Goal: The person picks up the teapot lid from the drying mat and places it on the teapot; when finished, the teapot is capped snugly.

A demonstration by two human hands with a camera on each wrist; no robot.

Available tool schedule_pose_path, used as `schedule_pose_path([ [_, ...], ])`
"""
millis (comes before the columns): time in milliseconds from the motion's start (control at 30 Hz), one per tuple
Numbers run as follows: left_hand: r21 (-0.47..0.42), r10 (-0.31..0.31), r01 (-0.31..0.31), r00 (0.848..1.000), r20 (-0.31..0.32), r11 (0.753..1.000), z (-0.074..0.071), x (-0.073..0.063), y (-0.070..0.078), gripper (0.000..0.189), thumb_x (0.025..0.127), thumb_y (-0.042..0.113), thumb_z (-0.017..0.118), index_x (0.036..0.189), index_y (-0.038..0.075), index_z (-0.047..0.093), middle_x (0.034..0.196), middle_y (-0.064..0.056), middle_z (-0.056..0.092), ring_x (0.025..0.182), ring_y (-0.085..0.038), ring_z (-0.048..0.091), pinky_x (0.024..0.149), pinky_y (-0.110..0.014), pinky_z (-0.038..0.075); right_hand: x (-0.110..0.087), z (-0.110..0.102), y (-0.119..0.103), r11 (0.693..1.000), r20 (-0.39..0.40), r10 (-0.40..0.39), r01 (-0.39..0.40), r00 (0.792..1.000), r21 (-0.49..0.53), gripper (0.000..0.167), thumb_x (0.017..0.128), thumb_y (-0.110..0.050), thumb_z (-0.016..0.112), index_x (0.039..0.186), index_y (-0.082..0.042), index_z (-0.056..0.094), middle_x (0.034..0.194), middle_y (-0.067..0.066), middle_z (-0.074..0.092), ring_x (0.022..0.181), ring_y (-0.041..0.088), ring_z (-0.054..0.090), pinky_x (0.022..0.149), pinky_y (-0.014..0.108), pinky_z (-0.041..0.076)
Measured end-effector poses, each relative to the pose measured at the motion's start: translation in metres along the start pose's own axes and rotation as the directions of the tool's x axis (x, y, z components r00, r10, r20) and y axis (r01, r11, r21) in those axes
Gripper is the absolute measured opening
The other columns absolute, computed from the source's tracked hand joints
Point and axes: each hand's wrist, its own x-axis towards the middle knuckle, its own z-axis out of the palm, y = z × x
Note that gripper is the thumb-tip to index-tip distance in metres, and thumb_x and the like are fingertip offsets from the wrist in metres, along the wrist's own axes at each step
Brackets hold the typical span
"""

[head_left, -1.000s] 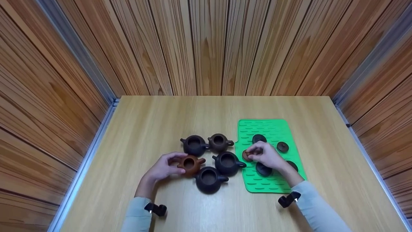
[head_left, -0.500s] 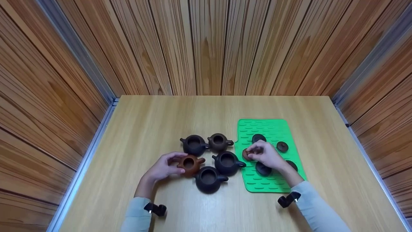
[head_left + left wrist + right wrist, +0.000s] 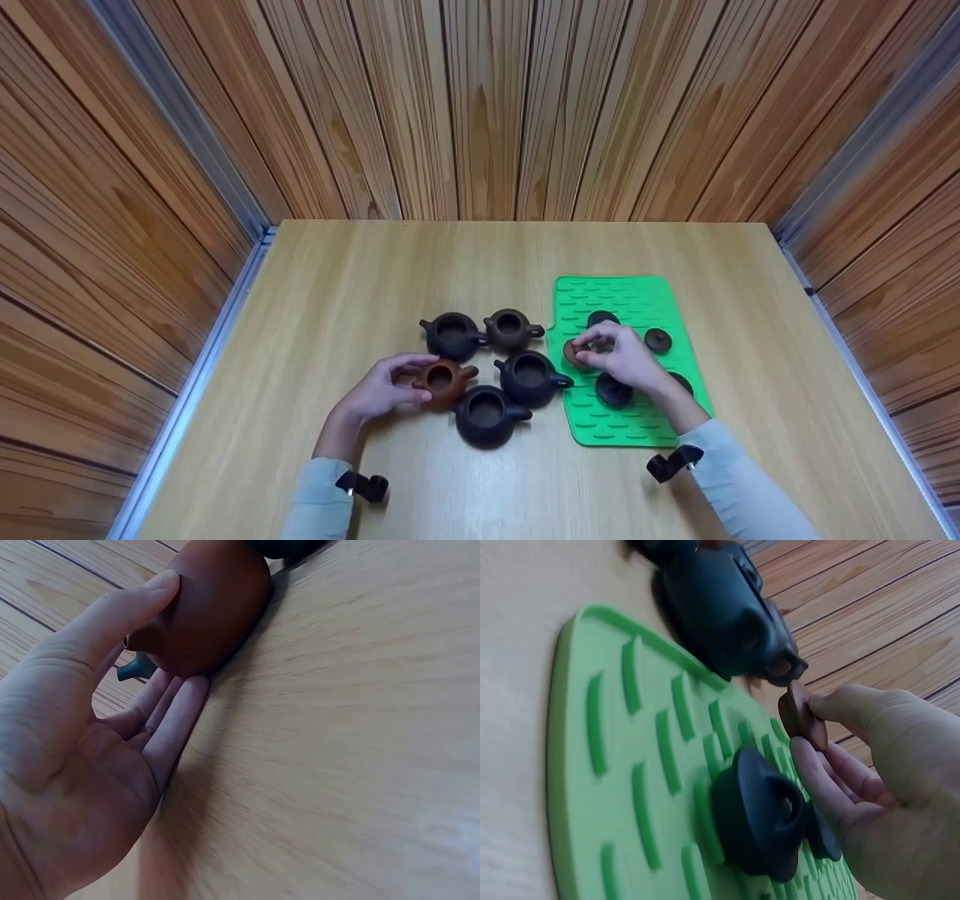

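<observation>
A reddish-brown teapot (image 3: 444, 381), lidless, stands at the left of a group of dark lidless teapots. My left hand (image 3: 386, 388) holds it around the spout side; in the left wrist view the thumb lies on its body (image 3: 217, 607) and the fingers reach round the other side near the table. With thumb and fingers my right hand (image 3: 626, 360) pinches a small reddish-brown lid (image 3: 574, 354) over the left edge of the green mat (image 3: 607, 292). The right wrist view shows this lid (image 3: 804, 716) tilted, its rim between thumb and fingertips.
Dark teapots stand close together: two at the back (image 3: 454, 337) (image 3: 511, 330), one beside the mat (image 3: 529, 379), one in front (image 3: 486, 417). Dark lids lie on the mat, including one (image 3: 614, 391) under the right hand and one (image 3: 658, 341) at the right. Wooden panels surround the table.
The right hand and the reddish-brown lid have shifted very slightly up and to the left in the head view. The left hand stays at the reddish-brown teapot.
</observation>
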Motion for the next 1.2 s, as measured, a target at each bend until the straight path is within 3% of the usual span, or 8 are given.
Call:
schedule_pose_path([
  [133, -0.010, 0.004, -0.004, 1.000, 0.000, 1.000, 0.001, 0.001, 0.000, 0.061, 0.098, 0.005, 0.085, 0.156, 0.003, 0.065, 0.156, -0.026, 0.067, 0.141, -0.036, 0.065, 0.109, -0.022, 0.052, 0.000, 0.000, -0.009, 0.999, -0.013, 0.029, -0.028, 1.000, 0.027, 0.016, 0.096, -0.004, 0.087, 0.111, 0.001, 0.084, 0.115, 0.025, 0.075, 0.091, 0.010, 0.066, 0.084, 0.020, 0.055],
  [367, -0.001, 0.060, -0.060, 0.998, -0.010, 0.998, 0.002, 0.003, 0.000, 0.061, 0.097, 0.003, 0.086, 0.153, -0.006, 0.063, 0.152, -0.033, 0.066, 0.133, -0.028, 0.068, 0.106, -0.020, 0.052, 0.004, 0.002, -0.027, 0.999, -0.022, -0.001, 0.001, 1.000, 0.044, 0.017, 0.096, -0.002, 0.086, 0.112, 0.002, 0.083, 0.115, 0.026, 0.075, 0.090, 0.012, 0.070, 0.082, 0.021, 0.057],
  [767, 0.020, -0.012, 0.012, 1.000, -0.005, 1.000, -0.001, 0.000, -0.001, 0.061, 0.098, 0.007, 0.086, 0.156, 0.005, 0.065, 0.158, -0.024, 0.065, 0.144, -0.040, 0.063, 0.115, -0.030, 0.051, 0.015, 0.019, -0.055, 0.999, 0.015, -0.041, 0.041, 0.999, 0.018, 0.014, 0.095, -0.003, 0.087, 0.109, -0.001, 0.085, 0.113, 0.024, 0.077, 0.090, 0.012, 0.068, 0.078, 0.022, 0.055],
  [967, 0.039, -0.007, 0.007, 1.000, -0.003, 0.999, -0.002, -0.001, 0.001, 0.062, 0.099, 0.010, 0.086, 0.156, 0.006, 0.065, 0.159, -0.023, 0.065, 0.145, -0.042, 0.062, 0.119, -0.040, 0.049, 0.020, 0.029, -0.070, 0.999, 0.038, -0.049, 0.049, 0.998, -0.004, 0.015, 0.095, -0.005, 0.088, 0.109, -0.002, 0.085, 0.114, 0.023, 0.077, 0.091, 0.013, 0.068, 0.076, 0.021, 0.052],
  [1200, 0.024, 0.015, -0.015, 1.000, -0.013, 1.000, 0.000, 0.001, 0.000, 0.061, 0.097, 0.006, 0.087, 0.154, 0.002, 0.066, 0.155, -0.027, 0.067, 0.138, -0.036, 0.065, 0.111, -0.026, 0.051, 0.023, 0.042, -0.083, 0.996, 0.077, -0.085, 0.087, 0.993, -0.031, 0.012, 0.096, -0.006, 0.086, 0.108, -0.004, 0.085, 0.113, 0.020, 0.076, 0.093, 0.012, 0.067, 0.085, 0.025, 0.053],
])
